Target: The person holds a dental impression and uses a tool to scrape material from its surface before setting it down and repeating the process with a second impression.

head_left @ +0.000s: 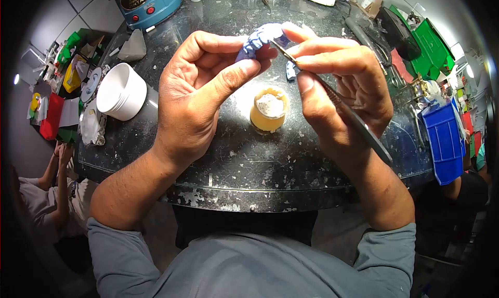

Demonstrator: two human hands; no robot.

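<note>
Between the thumb and fingers of my left hand (200, 87) is a blue dental model (255, 39), curved like an arch with teeth along it. My right hand (345, 77) grips a slim dark carving tool (358, 124) like a pen, and its thin tip lies at the model's teeth. The right fingertips also touch or come very near the model's far side. Below the hands stands a small glass jar (268, 113) with yellowish contents and a whitish top. A second small blue piece (291, 70) lies on the table, partly behind my right fingers.
A white tub (122, 91) lies tilted at the left, near a grey-white block (133, 46). A blue machine (148, 5) stands at the back left. Blue (444, 142) and green bins (431, 48) line the right edge. Other people sit at both sides.
</note>
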